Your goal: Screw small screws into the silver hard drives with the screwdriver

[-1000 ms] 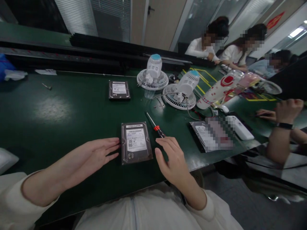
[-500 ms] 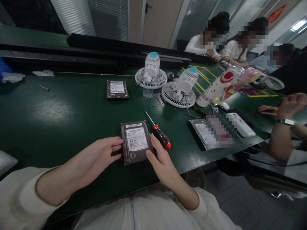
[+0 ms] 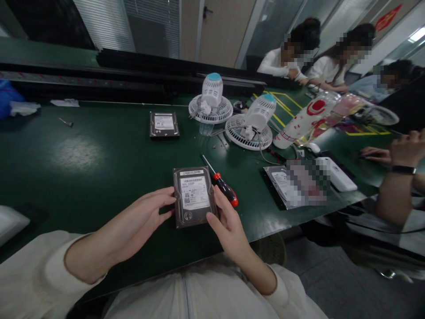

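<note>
A hard disk drive (image 3: pixel 195 193), label side up, is held near the front of the green table between my two hands. On its left edge rest the fingertips of my left hand (image 3: pixel 146 223). My right hand (image 3: pixel 230 226) grips the right edge, its thumb on the lower corner and its fingers along the side. The undersides of the fingers are hidden. Just right of the drive lies a screwdriver (image 3: pixel 226 188) with a black and red handle, its shaft pointing away from me. A second hard disk drive (image 3: pixel 164 124) lies farther back.
Two white fans (image 3: pixel 212 93) stand face down at the back, beside a red-and-white bottle (image 3: pixel 295 124). On the right are a bagged drive (image 3: pixel 280 179) and a white case (image 3: pixel 338 174). A co-worker's arm (image 3: pixel 403 164) reaches over the right side; other people sit beyond.
Both hands and the hard disk drive between them have shifted slightly to the right, nearer the screwdriver. The view has also moved a little. The co-worker's wrist at the right has turned.
</note>
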`<state>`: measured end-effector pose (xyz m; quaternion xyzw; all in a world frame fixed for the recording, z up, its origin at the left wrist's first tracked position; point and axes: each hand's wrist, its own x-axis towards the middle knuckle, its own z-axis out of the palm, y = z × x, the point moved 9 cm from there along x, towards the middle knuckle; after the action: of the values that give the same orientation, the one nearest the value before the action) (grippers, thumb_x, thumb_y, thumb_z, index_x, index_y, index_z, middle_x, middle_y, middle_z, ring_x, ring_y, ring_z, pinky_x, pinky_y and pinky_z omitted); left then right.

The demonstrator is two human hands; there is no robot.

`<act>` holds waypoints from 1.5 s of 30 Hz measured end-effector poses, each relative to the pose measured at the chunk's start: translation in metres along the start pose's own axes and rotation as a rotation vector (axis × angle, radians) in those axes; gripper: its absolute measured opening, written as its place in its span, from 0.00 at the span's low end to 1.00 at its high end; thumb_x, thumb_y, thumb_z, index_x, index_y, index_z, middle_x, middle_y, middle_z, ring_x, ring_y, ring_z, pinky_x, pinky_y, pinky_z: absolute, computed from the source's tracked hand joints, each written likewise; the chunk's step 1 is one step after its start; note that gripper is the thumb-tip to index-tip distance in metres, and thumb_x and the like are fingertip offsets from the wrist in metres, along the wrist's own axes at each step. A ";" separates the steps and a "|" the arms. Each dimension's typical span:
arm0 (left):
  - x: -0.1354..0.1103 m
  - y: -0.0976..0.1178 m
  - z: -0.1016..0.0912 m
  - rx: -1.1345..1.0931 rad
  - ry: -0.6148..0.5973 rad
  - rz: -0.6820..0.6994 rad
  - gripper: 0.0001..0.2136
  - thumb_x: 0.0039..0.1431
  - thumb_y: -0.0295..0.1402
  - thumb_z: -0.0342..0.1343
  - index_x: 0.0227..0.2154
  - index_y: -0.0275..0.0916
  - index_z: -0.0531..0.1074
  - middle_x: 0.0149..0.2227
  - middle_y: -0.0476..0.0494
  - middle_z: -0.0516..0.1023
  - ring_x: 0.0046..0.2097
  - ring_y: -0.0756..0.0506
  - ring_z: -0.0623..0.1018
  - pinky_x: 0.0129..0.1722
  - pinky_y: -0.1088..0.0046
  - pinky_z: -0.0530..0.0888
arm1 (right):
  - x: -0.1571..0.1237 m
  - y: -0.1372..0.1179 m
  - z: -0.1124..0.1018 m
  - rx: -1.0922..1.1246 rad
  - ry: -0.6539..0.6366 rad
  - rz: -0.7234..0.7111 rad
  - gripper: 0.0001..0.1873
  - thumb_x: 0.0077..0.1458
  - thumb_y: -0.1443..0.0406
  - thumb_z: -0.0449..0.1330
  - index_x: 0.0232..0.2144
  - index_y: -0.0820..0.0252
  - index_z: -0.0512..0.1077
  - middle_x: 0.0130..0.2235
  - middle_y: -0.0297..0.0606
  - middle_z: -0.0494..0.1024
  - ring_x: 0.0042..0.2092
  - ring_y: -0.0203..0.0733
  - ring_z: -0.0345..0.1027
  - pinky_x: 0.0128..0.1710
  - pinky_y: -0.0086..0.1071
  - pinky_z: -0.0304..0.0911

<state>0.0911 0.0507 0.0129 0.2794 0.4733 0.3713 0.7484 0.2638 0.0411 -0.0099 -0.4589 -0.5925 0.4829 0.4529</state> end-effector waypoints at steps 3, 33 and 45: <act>-0.002 0.000 0.000 -0.002 0.006 0.006 0.15 0.58 0.33 0.62 0.48 0.44 0.82 0.58 0.44 0.80 0.66 0.36 0.69 0.63 0.58 0.67 | -0.001 -0.001 0.000 0.037 0.004 0.010 0.36 0.65 0.57 0.59 0.71 0.51 0.54 0.71 0.39 0.59 0.72 0.43 0.55 0.74 0.45 0.52; 0.000 0.007 -0.030 -0.021 0.123 0.012 0.27 0.51 0.22 0.68 0.56 0.39 0.76 0.55 0.37 0.82 0.50 0.41 0.83 0.40 0.73 0.79 | 0.019 -0.016 0.024 0.243 -0.086 0.019 0.42 0.63 0.51 0.60 0.72 0.47 0.48 0.73 0.40 0.53 0.74 0.42 0.50 0.75 0.48 0.48; 0.044 0.089 -0.058 0.032 0.163 0.155 0.22 0.55 0.19 0.62 0.53 0.35 0.77 0.51 0.39 0.83 0.50 0.41 0.81 0.43 0.70 0.77 | 0.017 -0.017 0.028 0.222 -0.093 -0.065 0.38 0.66 0.59 0.58 0.72 0.46 0.47 0.72 0.40 0.56 0.74 0.38 0.48 0.75 0.48 0.46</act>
<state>0.0238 0.1410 0.0364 0.2959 0.5152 0.4422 0.6719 0.2316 0.0516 0.0053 -0.3637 -0.5704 0.5512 0.4884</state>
